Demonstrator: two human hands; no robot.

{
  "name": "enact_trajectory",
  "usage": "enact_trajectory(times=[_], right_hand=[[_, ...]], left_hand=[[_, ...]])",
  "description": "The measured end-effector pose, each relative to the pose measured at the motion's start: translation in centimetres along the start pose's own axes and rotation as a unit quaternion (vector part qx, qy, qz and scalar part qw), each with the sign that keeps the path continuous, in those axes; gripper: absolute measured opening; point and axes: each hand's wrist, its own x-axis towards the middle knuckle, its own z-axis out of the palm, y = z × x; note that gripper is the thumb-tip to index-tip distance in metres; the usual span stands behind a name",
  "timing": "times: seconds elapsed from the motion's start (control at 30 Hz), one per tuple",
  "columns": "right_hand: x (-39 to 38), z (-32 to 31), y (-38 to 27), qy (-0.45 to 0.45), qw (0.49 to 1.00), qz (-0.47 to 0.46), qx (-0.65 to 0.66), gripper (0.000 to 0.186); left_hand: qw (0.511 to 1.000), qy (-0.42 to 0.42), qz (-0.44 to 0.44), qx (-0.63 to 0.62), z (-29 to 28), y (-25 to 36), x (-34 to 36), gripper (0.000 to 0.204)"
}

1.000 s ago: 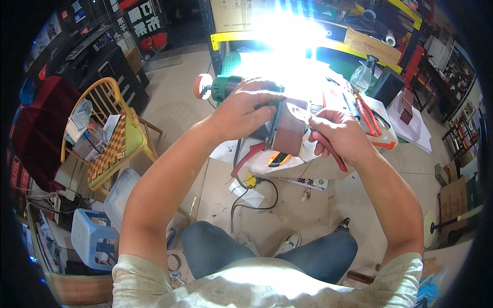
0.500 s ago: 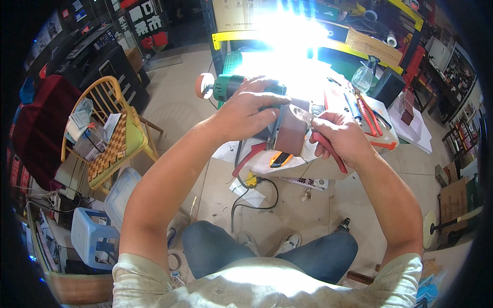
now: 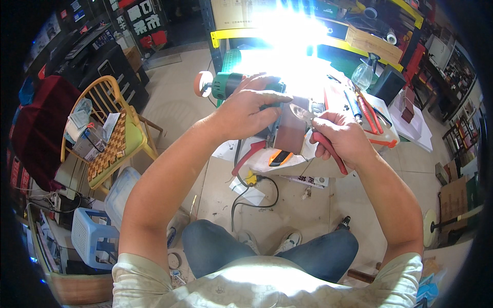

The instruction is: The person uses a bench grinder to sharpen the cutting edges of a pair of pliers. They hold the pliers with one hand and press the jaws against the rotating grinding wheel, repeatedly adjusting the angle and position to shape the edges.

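The left hand [image 3: 251,110] lies palm down over the dark housing of a green-bodied power tool [image 3: 227,86], its fingers bent and its forefinger reaching out near the tip of a blade; strong glare washes over the far fingers, so whether they grip the housing or merely rest on it cannot be told. The right hand [image 3: 341,134] is closed round a red-handled cutter piece [image 3: 330,148], the thumb along the base of the metal and the handle sticking out below the fist toward the person. Its bare blade points left over the broad brown belt [image 3: 291,127] of the power tool; whether steel and belt touch cannot be made out. Both hands work above the near part of the bench [image 3: 328,168]. A second red handle [image 3: 250,155] lies to the left of the belt's near end, and an orange and black utility knife [image 3: 280,157] lies just in front of that end. Beyond the right hand are red-handled pliers [image 3: 371,117] and a blue-handled tool [image 3: 353,100], with a clear spray bottle [image 3: 362,76] and a black box [image 3: 387,83] farther back. A black cord [image 3: 266,207] curls on the floor below.
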Motion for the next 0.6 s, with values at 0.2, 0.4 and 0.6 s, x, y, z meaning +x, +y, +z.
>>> enact_trajectory(times=[0.2, 0.4, 0.6], right_hand=[[-0.05, -0.08, 0.13, -0.009, 1.000, 0.002, 0.012, 0.022], [-0.37, -0.19, 0.07, -0.006, 1.000, -0.003, 0.009, 0.021], [-0.28, -0.20, 0.23, -0.009, 1.000, 0.001, 0.021, 0.021]], left_hand=[[1.000, -0.009, 0.003, 0.008, -0.19, 0.24, 0.13, 0.041], [1.000, -0.014, -0.002, 0.008, -0.13, 0.44, 0.20, 0.040], [1.000, -0.017, 0.003, 0.014, -0.02, 0.38, 0.28, 0.040]])
